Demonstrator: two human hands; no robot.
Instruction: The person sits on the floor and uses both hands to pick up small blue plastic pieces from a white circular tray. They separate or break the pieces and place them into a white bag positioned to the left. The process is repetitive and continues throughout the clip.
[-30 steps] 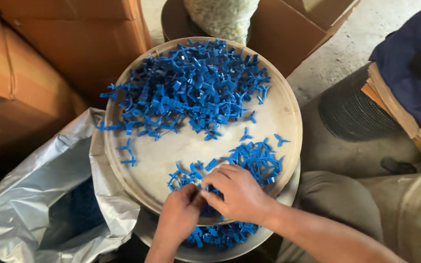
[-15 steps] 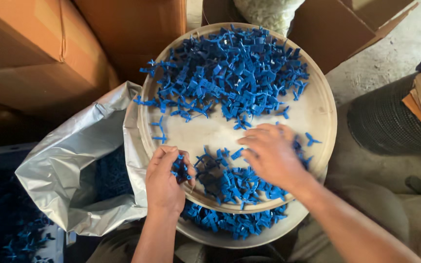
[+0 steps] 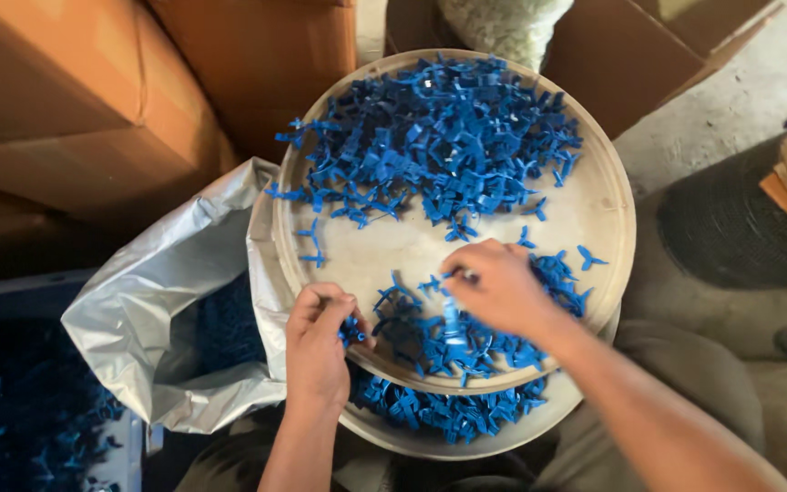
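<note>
Left hand pinching small blue plastic pieces at round tray edge; right hand curled, fingertips among near pile, beside silver bag.

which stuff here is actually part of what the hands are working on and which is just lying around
In use:
- left hand, pinching a few blue plastic pieces
- right hand, on the near pile of blue pieces
- round tray
- far pile on the tray
- open silver bag beside the tray

Lying about:
- cardboard boxes
- white sack
</note>
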